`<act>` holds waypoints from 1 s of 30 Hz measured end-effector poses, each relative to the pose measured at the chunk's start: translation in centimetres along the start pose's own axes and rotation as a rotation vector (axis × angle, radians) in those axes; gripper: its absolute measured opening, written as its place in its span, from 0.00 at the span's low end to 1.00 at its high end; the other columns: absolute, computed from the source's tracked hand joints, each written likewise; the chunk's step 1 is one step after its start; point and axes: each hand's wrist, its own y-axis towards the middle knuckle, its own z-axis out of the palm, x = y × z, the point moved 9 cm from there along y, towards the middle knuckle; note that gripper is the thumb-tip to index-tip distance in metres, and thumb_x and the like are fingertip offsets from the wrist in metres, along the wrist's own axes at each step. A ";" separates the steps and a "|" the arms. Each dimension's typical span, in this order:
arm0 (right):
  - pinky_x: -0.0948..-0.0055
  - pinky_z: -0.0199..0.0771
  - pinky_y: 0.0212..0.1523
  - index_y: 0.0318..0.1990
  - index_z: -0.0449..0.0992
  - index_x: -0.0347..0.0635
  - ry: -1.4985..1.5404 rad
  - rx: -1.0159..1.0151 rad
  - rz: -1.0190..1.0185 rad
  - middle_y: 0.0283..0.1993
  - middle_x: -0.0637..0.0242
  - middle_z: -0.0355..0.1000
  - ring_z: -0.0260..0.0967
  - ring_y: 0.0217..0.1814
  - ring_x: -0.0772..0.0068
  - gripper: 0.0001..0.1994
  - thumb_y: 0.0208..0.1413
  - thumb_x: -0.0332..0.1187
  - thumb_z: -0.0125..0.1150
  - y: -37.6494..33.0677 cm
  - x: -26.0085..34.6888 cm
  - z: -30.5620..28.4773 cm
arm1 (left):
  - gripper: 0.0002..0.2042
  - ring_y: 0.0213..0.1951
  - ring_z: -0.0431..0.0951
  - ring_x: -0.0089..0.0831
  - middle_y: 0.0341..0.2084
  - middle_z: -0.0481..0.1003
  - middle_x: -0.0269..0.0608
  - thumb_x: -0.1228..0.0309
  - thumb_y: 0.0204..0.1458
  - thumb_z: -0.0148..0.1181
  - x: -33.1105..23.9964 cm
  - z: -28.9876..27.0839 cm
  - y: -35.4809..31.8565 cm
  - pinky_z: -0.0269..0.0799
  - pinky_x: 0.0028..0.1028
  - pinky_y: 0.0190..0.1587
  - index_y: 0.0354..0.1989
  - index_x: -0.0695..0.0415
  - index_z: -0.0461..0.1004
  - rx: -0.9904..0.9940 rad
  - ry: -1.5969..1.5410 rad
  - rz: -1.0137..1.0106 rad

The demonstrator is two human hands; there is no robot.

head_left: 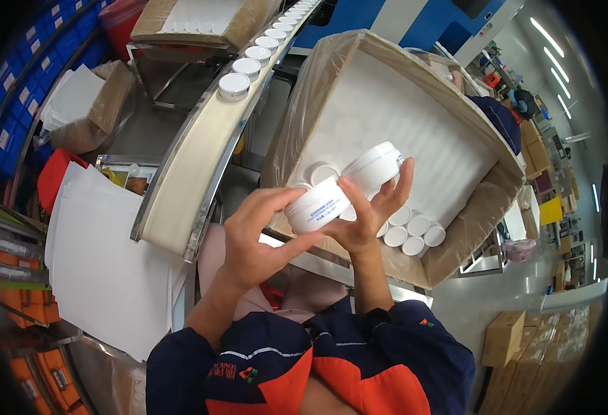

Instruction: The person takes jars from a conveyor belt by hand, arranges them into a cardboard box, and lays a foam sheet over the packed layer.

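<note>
Between my two hands, a round white jar (319,206) with blue print on its side is held tilted. My left hand (259,238) grips it from the left, with fingers along the top and the thumb below. My right hand (367,211) keeps a second white jar (373,166) in its fingers, its side partly hidden, while its thumb reaches the first jar. Both jars are over the near side of a large plastic-lined cardboard box (321,90). Inside that box, several white jars (413,225) stand in rows by the near wall, partly covered by my hands.
A conveyor belt (179,173) on the left carries a line of white jars (234,86). White sheets (107,256) lie stacked beside it. Another carton (200,17) stands behind the belt. Blue bins (24,97) line the far left. Stacked cartons (532,353) stand at the lower right.
</note>
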 end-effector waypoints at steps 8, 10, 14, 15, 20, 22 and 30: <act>0.50 0.69 0.61 0.58 0.75 0.48 0.120 -0.022 0.148 0.78 0.42 0.33 0.59 0.69 0.41 0.45 0.30 0.57 0.85 -0.1 -0.1 -1.1 | 0.26 0.42 0.82 0.39 0.42 0.80 0.48 0.72 0.39 0.80 -2.1 0.4 -1.2 0.78 0.31 0.43 0.48 0.62 0.77 -0.076 -0.034 0.017; 0.51 0.70 0.61 0.59 0.74 0.47 0.155 -0.035 0.134 0.78 0.42 0.34 0.62 0.66 0.43 0.46 0.30 0.58 0.84 -0.3 -0.2 -1.2 | 0.25 0.43 0.82 0.40 0.42 0.80 0.49 0.74 0.39 0.80 -2.2 0.8 -1.1 0.78 0.32 0.45 0.48 0.62 0.77 -0.062 -0.086 0.020; 0.43 0.50 0.71 0.58 0.77 0.56 0.210 -0.072 0.225 0.76 0.37 0.35 0.37 0.78 0.33 0.48 0.23 0.65 0.81 -1.1 -0.9 -1.2 | 0.25 0.44 0.83 0.40 0.43 0.80 0.49 0.74 0.39 0.79 -2.0 1.0 -1.4 0.78 0.32 0.46 0.48 0.62 0.77 -0.061 -0.094 0.015; 0.44 0.51 0.71 0.58 0.77 0.56 0.200 -0.070 0.227 0.76 0.37 0.36 0.37 0.78 0.32 0.48 0.23 0.65 0.81 -1.1 -0.9 -1.2 | 0.25 0.45 0.83 0.41 0.43 0.80 0.49 0.74 0.39 0.79 -1.8 1.1 -1.5 0.78 0.32 0.46 0.48 0.62 0.77 -0.060 -0.101 0.002; 0.43 0.51 0.71 0.57 0.77 0.56 0.177 -0.068 0.231 0.76 0.36 0.37 0.38 0.78 0.32 0.47 0.24 0.65 0.82 -1.0 -0.7 -1.6 | 0.25 0.45 0.83 0.40 0.44 0.80 0.48 0.74 0.39 0.79 -1.8 1.1 -1.7 0.78 0.32 0.47 0.48 0.62 0.77 -0.061 -0.118 -0.019; 0.41 0.50 0.71 0.57 0.77 0.57 0.146 -0.069 0.214 0.76 0.36 0.37 0.38 0.78 0.32 0.46 0.24 0.64 0.82 -0.9 -0.4 -1.9 | 0.26 0.47 0.82 0.41 0.45 0.80 0.48 0.74 0.39 0.79 -1.7 1.2 -1.7 0.78 0.33 0.49 0.49 0.61 0.77 -0.056 -0.121 -0.021; 0.41 0.49 0.71 0.56 0.78 0.57 -0.049 0.010 0.111 0.76 0.38 0.37 0.37 0.79 0.34 0.43 0.25 0.60 0.84 -0.1 0.7 -2.9 | 0.27 0.45 0.81 0.40 0.44 0.79 0.45 0.76 0.39 0.78 -2.6 1.0 -0.9 0.76 0.34 0.47 0.50 0.60 0.76 -0.055 -0.013 -0.006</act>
